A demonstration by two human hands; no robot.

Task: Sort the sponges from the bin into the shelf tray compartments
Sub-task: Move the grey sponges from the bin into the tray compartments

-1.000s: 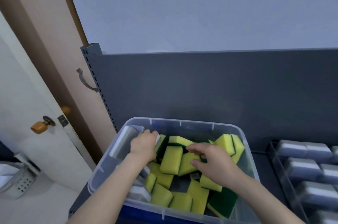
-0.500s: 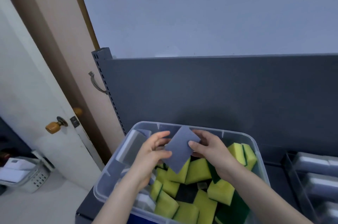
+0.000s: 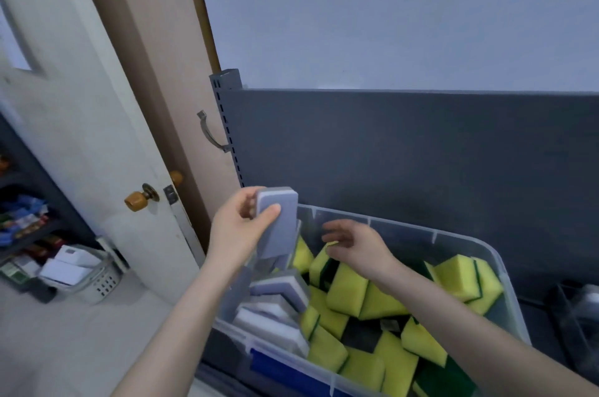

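Currently the clear plastic bin (image 3: 405, 239) is holding yellow-green sponges (image 3: 348, 291) and grey sponges (image 3: 278, 291). Above its left corner the left hand (image 3: 238, 228) is gripping one grey sponge (image 3: 278, 224), fingers curled round it; the right hand (image 3: 359, 246) is hovering over the yellow pile, fingers loosely spread, empty.

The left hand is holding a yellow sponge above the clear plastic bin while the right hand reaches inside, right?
Not quite: the head view shows the left hand gripping a grey rectangular sponge, not a yellow one, above the clear plastic bin; the right hand does reach inside.
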